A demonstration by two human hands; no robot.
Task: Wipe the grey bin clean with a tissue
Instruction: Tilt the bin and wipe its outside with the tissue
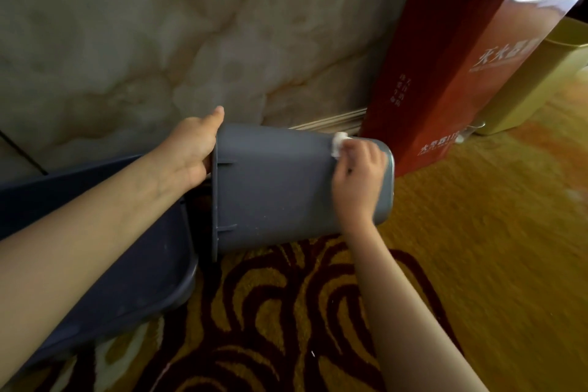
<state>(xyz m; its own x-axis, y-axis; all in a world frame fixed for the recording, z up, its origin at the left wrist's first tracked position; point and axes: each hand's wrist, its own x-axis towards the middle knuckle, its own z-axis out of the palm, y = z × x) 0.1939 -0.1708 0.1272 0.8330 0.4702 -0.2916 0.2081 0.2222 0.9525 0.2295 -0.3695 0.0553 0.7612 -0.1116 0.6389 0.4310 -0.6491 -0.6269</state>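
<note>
Grey bin (273, 188), one; tissue (338, 142), one

Warm, fairly dim indoor light. The yellow carpet (477, 232) is brightest at the right, and the lower left falls into shade. A glossy red bag (445, 73) carries pale glare near its top. The grey bin (280, 188) throws a dark shadow beneath it. The right hand (359, 175) and tissue (338, 143) are smeared by motion. The marble wall (159, 41) looks soft. Straight lines lean and bend toward the edges.
</note>
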